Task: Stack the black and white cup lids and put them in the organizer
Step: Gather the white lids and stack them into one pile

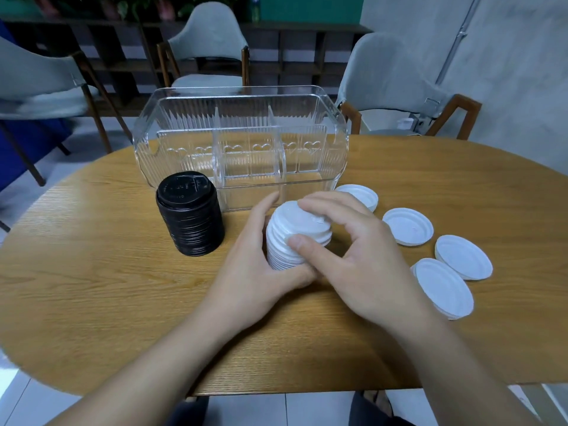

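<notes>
Now both hands [353, 253] cup the white lid stack [296, 238] — fingers curled.

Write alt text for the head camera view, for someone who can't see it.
Both hands, left and right, grip a white lid stack on a wooden table. A black lid stack stands left of it, four loose white lids lie right, and a clear organizer sits behind.
</notes>
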Demonstrator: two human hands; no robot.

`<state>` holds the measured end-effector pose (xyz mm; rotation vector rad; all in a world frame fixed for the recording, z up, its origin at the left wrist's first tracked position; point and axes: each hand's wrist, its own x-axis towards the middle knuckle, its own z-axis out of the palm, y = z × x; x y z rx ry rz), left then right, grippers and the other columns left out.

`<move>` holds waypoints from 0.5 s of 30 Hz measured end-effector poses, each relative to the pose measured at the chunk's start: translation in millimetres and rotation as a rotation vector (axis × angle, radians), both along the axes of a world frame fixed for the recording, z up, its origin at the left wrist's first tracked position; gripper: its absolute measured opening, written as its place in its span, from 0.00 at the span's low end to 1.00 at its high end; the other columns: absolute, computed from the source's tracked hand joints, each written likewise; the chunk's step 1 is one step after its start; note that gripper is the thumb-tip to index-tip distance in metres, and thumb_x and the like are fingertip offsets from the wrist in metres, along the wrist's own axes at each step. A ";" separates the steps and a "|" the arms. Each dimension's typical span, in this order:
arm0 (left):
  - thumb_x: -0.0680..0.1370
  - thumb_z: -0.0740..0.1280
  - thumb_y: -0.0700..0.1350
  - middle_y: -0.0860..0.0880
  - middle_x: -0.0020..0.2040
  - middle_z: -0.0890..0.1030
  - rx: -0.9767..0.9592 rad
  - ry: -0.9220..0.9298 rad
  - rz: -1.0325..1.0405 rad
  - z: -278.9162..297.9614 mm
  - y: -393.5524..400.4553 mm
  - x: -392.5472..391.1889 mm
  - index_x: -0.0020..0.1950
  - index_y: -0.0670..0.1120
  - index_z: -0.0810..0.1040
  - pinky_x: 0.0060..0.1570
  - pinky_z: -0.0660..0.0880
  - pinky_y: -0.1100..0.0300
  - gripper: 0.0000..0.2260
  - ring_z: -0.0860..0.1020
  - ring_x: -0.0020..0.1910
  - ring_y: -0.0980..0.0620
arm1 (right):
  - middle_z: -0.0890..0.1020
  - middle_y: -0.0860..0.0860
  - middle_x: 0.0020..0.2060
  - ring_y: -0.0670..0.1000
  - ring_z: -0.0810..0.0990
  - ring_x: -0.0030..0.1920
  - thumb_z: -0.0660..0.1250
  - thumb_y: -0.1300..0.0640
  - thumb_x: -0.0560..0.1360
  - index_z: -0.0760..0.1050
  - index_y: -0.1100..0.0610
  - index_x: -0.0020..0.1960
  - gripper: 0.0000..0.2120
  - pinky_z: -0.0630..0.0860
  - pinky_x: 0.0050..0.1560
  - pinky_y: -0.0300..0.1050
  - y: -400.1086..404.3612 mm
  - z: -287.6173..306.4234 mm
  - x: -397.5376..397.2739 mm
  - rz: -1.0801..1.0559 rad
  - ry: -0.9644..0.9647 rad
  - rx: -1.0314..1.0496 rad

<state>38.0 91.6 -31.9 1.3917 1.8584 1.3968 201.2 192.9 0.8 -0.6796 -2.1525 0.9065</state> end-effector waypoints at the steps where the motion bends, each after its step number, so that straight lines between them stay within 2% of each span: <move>1: 0.68 0.87 0.55 0.67 0.74 0.77 -0.002 0.005 0.000 -1.7 0.6 -0.1 0.86 0.58 0.64 0.73 0.72 0.64 0.51 0.76 0.73 0.67 | 0.79 0.37 0.67 0.39 0.76 0.72 0.79 0.48 0.78 0.83 0.49 0.70 0.22 0.67 0.69 0.28 -1.0 -0.9 -0.4 0.019 -0.019 0.003; 5: 0.71 0.86 0.45 0.62 0.70 0.81 0.043 -0.015 -0.028 -3.7 1.7 1.9 0.80 0.56 0.71 0.69 0.77 0.60 0.41 0.80 0.70 0.60 | 0.78 0.36 0.70 0.38 0.75 0.74 0.80 0.53 0.78 0.83 0.47 0.71 0.22 0.67 0.71 0.29 -0.9 -1.6 1.5 0.086 -0.035 -0.049; 11: 0.72 0.85 0.38 0.60 0.67 0.83 0.041 -0.051 -0.077 1.1 1.0 2.5 0.77 0.57 0.73 0.67 0.79 0.57 0.39 0.82 0.67 0.57 | 0.79 0.41 0.72 0.47 0.75 0.77 0.79 0.62 0.78 0.83 0.49 0.70 0.21 0.70 0.79 0.53 9.4 -0.7 8.1 0.242 -0.003 -0.162; 15: 0.72 0.84 0.40 0.58 0.67 0.84 0.035 -0.064 -0.077 1.7 0.9 4.2 0.77 0.57 0.74 0.68 0.79 0.53 0.37 0.83 0.67 0.55 | 0.81 0.45 0.72 0.51 0.76 0.77 0.80 0.66 0.77 0.83 0.51 0.69 0.23 0.70 0.80 0.59 15.9 -4.4 9.9 0.271 0.058 -0.197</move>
